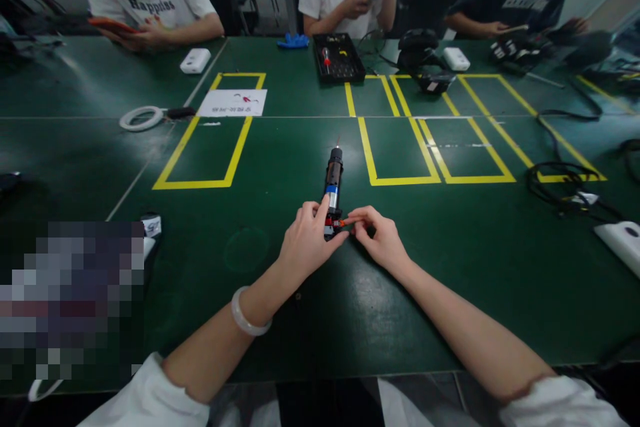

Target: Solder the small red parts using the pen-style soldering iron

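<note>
A slim cylindrical motor unit [333,177], like the bare inside of an electric screwdriver, lies on the table in front of me. Its thin tip points away, with a blue and silver band near my fingers. My left hand [305,237] is closed around its near end, index finger along the band and thumb at the base. Fingers of my right hand [383,238] pinch a small orange-red piece, perhaps a wire [345,221], against that end. The exact joint between them is too small to make out.
Yellow tape rectangles mark the green table [310,153]. A paper sign [233,103], a black tool tray [339,57], a blue glove-like item [293,41] and a coiled black cable [560,180] lie around. A blurred-out object [75,293] is at left. Several people sit opposite.
</note>
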{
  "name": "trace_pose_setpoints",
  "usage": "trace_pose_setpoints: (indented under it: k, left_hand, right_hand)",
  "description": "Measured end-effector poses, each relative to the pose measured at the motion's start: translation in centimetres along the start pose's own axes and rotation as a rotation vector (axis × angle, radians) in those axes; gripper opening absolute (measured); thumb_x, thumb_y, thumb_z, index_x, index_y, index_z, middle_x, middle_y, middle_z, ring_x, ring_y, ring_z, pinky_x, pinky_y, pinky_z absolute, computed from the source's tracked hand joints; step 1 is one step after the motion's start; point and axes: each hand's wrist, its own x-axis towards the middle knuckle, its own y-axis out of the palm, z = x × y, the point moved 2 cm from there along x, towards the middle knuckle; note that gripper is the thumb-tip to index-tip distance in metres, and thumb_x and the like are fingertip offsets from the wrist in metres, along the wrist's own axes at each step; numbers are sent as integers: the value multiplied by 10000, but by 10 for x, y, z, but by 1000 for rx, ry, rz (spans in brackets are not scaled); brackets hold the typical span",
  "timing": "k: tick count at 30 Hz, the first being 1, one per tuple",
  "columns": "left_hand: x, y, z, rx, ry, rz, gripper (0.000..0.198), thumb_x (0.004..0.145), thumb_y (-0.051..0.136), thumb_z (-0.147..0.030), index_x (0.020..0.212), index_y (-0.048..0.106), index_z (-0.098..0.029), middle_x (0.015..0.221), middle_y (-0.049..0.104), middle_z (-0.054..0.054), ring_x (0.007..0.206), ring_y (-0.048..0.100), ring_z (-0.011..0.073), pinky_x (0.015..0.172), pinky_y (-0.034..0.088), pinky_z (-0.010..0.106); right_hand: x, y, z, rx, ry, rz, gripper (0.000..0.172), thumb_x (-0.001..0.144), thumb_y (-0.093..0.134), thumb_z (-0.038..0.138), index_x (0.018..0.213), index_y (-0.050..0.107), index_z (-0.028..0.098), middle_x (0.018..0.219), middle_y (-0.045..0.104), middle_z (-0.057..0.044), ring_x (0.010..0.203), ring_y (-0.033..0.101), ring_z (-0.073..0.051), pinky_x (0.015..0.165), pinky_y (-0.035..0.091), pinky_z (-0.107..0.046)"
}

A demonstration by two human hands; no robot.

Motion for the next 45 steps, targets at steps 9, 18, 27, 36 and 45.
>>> trace_pose_setpoints:
  k: [9, 18, 27, 36, 45]
  left_hand:
    - [8, -9, 3, 197, 1, -8, 704, 856, 540, -514, 1470, 337, -238, 1100, 511, 111, 968, 521, 261, 757, 441, 333]
    - [8, -35, 73, 321, -115, 26, 676, 895, 432, -561, 1475, 338, -226, 1169, 508, 150, 956, 545, 301, 788, 443, 386]
    - [-4, -59, 177, 315, -410, 81, 713, 907, 348, -591, 1487, 303, -179, 1277, 447, 225, 1108, 506, 389, 872, 431, 435]
    - [-8, -80, 213, 374, -576, 35, 692, 909, 334, -597, 1451, 345, -167, 1343, 443, 229, 1122, 489, 413, 864, 419, 460]
    - [-14, -80, 194, 490, -511, -126, 405, 890, 460, -470, 1121, 532, -146, 1114, 542, 146, 959, 533, 298, 769, 428, 376]
  right_hand:
    - [-1, 2, -4, 114, 6, 97, 241, 861, 465, 97, 1064, 547, 198, 993, 737, -61, 737, 662, -135, 747, 529, -297]
    - [0, 1, -3, 53, 5, 137, 240, 857, 458, 69, 997, 609, 192, 931, 728, -44, 737, 647, -135, 705, 502, -269]
    - [0, 1, 0, 13, 18, 176, 235, 863, 462, 66, 960, 638, 189, 908, 722, -30, 743, 649, -131, 690, 484, -249]
    - [1, -1, -1, -3, 5, 197, 224, 874, 474, 80, 965, 647, 188, 905, 715, -30, 764, 644, -132, 703, 481, -245]
    - [2, 0, 3, -21, 0, 202, 196, 881, 490, 101, 955, 649, 187, 857, 710, -21, 706, 630, -124, 664, 462, -238]
